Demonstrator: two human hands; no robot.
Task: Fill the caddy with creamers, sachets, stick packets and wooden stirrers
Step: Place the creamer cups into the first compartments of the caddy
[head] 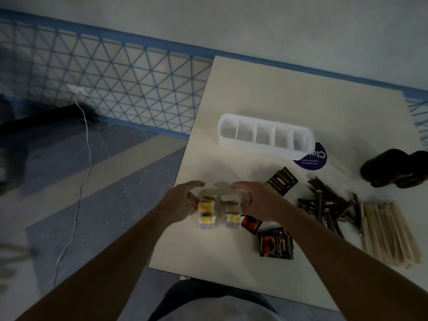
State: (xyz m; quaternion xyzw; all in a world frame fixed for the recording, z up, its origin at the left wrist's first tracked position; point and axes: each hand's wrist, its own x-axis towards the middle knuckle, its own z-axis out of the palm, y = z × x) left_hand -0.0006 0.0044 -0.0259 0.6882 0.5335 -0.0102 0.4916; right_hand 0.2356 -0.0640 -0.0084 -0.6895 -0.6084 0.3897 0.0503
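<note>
A white caddy with several empty compartments stands toward the back of the table. Nearer me lie two short rows of small white-and-yellow packets. My left hand curls against the left row and my right hand against the right row, fingers spread around them. Whether either hand grips a packet is unclear. Dark sachets lie just right of my right wrist, another dark pack beyond. Brown stick packets and a pile of wooden stirrers lie farther right.
A purple round sticker sits beside the caddy's right end. A black object rests at the table's right edge. The pale table ends left of my hands, above grey-blue floor with a white cable and a blue lattice fence.
</note>
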